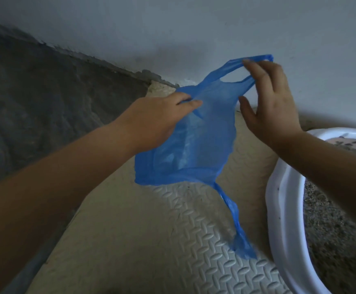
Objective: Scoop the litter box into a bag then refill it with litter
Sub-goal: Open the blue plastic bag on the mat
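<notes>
1. A thin blue plastic bag point(194, 145) hangs in the air between the person's two hands, above a beige foam mat point(151, 240) with a raised pattern.
2. The left hand point(162, 117) reaches in from the lower left and pinches the bag's upper edge, with the fingers and thumb closed on the plastic.
3. The right hand point(272, 107) is raised higher, on the right side of the bag. Its fingers are bent around one handle loop point(234, 64) and hold it up, and the loop runs behind them. The thumb stands apart from the plastic.
4. The bag is stretched sideways between the two grips. Its body sags below them, crumpled and partly see-through.
5. A second handle point(230, 209) trails down from the bag's lower right corner as a twisted strip. Its end reaches close to the mat, but I cannot tell whether it touches.
6. The litter box point(283, 209) sits at the right edge of the view, just beside the hanging strip. It is white with a rounded rim and is partly hidden under the right forearm.
7. Grey-brown litter point(331, 240) fills the box, and darker bits lie near its far wall.
8. To the left of the mat is a rough grey floor point(45, 98). A pale wall point(194, 28) rises behind the bag.
</notes>
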`<state>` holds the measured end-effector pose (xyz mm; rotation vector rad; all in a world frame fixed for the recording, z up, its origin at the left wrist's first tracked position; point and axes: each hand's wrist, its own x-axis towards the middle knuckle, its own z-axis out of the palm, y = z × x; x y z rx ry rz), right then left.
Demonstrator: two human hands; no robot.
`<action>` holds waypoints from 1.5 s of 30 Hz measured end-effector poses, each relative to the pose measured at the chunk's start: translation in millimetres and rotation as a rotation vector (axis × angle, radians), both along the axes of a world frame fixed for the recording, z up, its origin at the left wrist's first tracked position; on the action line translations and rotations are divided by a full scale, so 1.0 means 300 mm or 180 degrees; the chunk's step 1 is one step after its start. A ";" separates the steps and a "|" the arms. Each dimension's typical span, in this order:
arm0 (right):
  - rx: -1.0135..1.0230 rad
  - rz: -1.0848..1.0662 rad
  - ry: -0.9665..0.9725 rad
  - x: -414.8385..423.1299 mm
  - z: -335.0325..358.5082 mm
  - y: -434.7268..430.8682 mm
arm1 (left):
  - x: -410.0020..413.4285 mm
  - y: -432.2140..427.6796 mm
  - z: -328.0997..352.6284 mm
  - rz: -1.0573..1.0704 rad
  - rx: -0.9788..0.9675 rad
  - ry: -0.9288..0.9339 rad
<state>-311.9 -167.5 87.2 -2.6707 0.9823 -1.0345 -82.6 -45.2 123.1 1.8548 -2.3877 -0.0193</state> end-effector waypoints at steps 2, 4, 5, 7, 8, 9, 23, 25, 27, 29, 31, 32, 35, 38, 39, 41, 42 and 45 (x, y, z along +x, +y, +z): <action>0.0165 -0.0185 -0.0104 0.014 0.028 -0.015 | 0.003 -0.005 0.000 -0.0033 -0.0007 0.0073; 0.0011 -0.0447 0.0021 0.023 0.048 -0.043 | 0.004 -0.008 0.000 -0.0138 -0.0038 0.0148; -0.0094 -0.0546 0.0118 0.025 0.055 -0.058 | 0.004 -0.009 0.000 -0.0173 -0.0050 0.0168; -0.0268 -0.0580 0.0295 0.024 0.064 -0.081 | 0.006 -0.011 -0.003 -0.0198 -0.0059 0.0194; -0.0322 -0.0494 0.0367 0.020 0.066 -0.090 | 0.007 -0.013 -0.004 -0.0196 -0.0070 0.0201; -0.0310 -0.0343 0.0446 0.017 0.066 -0.097 | 0.008 -0.014 -0.004 -0.0187 -0.0091 0.0208; 0.1299 0.0876 0.1158 0.032 0.036 -0.116 | 0.031 -0.012 -0.001 -0.0231 -0.0315 0.0239; 0.1282 0.0843 0.1171 0.042 0.033 -0.118 | 0.035 -0.012 -0.005 -0.0261 -0.0337 0.0213; 0.1579 0.0768 0.1001 0.050 0.052 -0.110 | 0.042 -0.012 -0.010 -0.0323 -0.0365 0.0155; 0.2090 0.0714 0.0847 0.054 0.074 -0.103 | 0.050 -0.011 -0.012 -0.0361 -0.0357 0.0062; 0.2662 0.0750 0.0661 0.058 0.088 -0.098 | 0.056 -0.010 -0.011 -0.0449 -0.0364 -0.0118; 0.2932 0.0807 0.0527 0.061 0.090 -0.097 | 0.056 -0.009 -0.009 -0.0513 -0.0362 -0.0193; 0.3409 0.0764 0.0287 0.071 0.082 -0.099 | 0.049 -0.010 -0.006 -0.0621 -0.0322 -0.0339; 0.3534 0.0588 0.0305 0.078 0.062 -0.105 | 0.033 -0.015 -0.006 -0.0591 -0.0324 -0.0430; 0.3444 0.0539 0.0387 0.081 0.058 -0.105 | 0.027 -0.016 -0.007 -0.0582 -0.0311 -0.0427; 0.3030 0.0450 0.0593 0.082 0.053 -0.106 | 0.014 -0.020 -0.011 -0.0524 -0.0272 -0.0356; 0.2702 0.0419 0.0693 0.078 0.052 -0.108 | 0.003 -0.020 -0.012 -0.0482 -0.0260 -0.0269; 0.1930 0.0431 0.0570 0.048 0.068 -0.108 | -0.039 -0.015 -0.012 -0.0370 -0.0316 -0.0014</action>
